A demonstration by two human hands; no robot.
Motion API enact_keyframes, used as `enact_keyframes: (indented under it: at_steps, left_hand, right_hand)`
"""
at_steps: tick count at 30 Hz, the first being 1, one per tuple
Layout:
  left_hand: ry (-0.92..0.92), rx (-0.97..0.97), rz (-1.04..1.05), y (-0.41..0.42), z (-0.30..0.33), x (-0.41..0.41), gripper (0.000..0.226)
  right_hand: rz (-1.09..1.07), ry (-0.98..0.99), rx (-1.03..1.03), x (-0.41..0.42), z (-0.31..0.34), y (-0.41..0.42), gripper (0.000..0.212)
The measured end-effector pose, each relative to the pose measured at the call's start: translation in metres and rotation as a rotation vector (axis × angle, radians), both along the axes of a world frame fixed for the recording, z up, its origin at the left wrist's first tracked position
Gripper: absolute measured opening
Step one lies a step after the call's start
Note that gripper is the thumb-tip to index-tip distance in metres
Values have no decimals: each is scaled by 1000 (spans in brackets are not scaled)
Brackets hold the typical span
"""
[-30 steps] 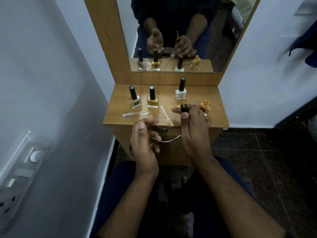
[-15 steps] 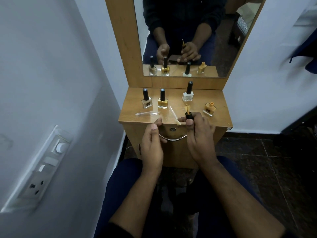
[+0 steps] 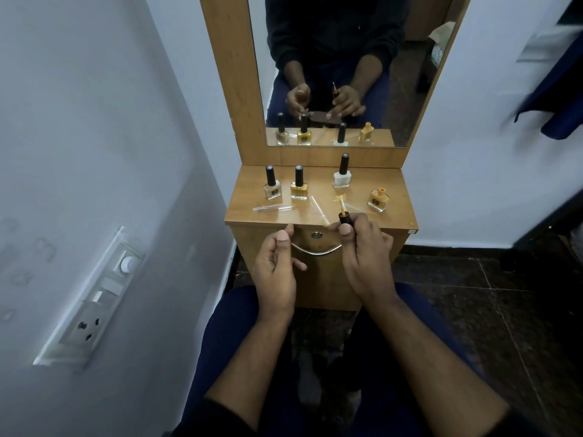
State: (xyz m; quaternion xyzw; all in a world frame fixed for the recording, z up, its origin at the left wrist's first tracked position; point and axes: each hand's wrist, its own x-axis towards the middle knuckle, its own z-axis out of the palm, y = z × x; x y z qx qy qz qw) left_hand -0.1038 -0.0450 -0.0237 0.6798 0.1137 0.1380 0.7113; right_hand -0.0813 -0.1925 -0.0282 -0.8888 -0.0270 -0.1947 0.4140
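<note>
Progress: brush (image 3: pixel 344 217) is out of the open bottle (image 3: pixel 378 200), pinched upright in the grip of the right hand (image 3: pixel 366 257) at the table (image 3: pixel 252 212) front edge. Left hand (image 3: pixel 274 266) hangs loosely curled, grip empty. Its nails look bare, so painting and recapping seem left.

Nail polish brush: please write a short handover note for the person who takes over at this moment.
Right hand grips the brush cap, brush pointing up, yellow polish on it.
Left hand holds nothing, fingers loosely curled at the table edge.
Open bottle stands uncapped on the table's right; three capped bottles stand further back.
Done: bottle opened, brush out.
Left: probably paint the nails, then recap the bottle.
</note>
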Motion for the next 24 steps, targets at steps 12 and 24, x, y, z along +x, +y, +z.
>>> enact_keyframes:
  at_steps: [12,24]
  left_hand:
    - [-23,22,-98,-29,-8,7,21]
    - [-241,238,-251,-78,-9,16,29]
  right_hand:
    - [-150,-62,58,-6,5,-27,27]
    - [-311,-60,159,10,-7,-74,31]
